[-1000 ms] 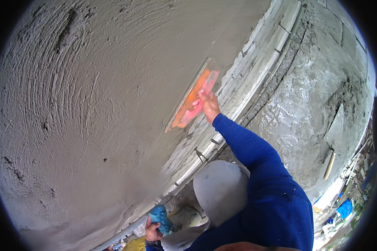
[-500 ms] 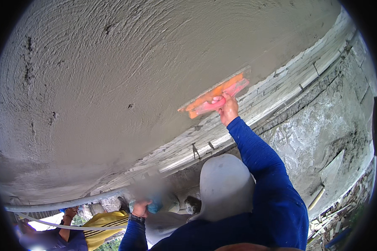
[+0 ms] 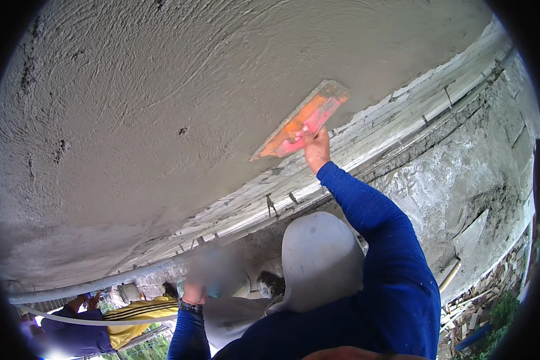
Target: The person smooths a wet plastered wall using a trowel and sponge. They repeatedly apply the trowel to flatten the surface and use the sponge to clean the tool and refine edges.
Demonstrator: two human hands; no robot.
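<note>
Your right hand grips the plastering float by its pink handle, slanting lower-left to upper-right just beyond your knuckles, left hand well apart, hold too blurred to tell.

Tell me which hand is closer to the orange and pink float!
Right. The right hand is holding the orange and pink float. The left hand is away from it, lower and further left.

A construction site, shown by the partly plastered wall, float, trowel and scattered debris
</note>
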